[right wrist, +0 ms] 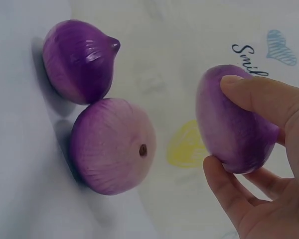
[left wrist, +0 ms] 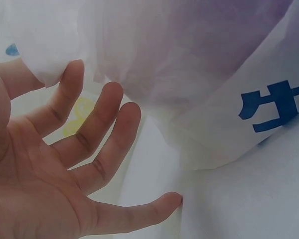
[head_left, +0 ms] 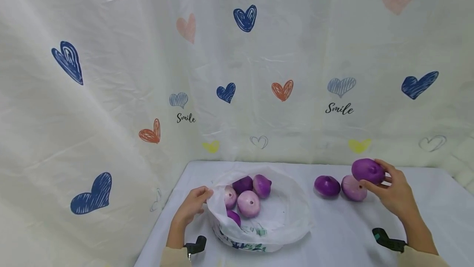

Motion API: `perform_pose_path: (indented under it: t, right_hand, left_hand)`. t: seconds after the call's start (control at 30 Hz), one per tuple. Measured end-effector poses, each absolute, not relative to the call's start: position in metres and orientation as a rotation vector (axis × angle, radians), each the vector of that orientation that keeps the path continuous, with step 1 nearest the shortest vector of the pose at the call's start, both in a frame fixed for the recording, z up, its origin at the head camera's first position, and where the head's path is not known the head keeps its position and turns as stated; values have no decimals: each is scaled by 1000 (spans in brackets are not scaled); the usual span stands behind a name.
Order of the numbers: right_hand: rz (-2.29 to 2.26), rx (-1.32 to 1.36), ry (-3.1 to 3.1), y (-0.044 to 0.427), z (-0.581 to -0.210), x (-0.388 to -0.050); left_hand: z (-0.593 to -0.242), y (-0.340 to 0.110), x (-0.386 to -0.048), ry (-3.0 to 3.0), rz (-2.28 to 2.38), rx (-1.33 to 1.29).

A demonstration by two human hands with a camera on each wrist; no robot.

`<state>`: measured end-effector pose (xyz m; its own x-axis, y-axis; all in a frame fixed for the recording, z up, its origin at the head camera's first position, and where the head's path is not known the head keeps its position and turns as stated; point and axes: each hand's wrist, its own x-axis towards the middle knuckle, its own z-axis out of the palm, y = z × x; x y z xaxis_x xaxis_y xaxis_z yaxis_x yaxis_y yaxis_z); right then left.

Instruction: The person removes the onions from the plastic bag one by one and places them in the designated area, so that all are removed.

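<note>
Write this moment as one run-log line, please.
left hand pinches bag rim | right hand holds purple onion | five onions visible inside bag | two onions on table

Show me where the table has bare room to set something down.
Bare tabletop lies in front of the two resting onions, between the bag and the right hand, and again right of that hand. Crowded: the bag's left half, with its clustered onions.

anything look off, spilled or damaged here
Nothing stands out. The onions in the open white bag show no visible damage, nor do the two onions on the table or the one in the right hand. Nothing looks spilled.
</note>
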<state>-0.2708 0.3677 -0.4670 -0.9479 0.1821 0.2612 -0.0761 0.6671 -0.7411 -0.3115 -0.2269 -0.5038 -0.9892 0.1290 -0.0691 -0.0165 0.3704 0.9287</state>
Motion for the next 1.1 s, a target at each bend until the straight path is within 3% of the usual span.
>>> perform_pose_path:
  t: [1.1]
  right_hand:
    - [1157, -432, -2604, 410, -521, -281]
  left_hand:
    - [-503, -225, -311, 2466, 1727, 55]
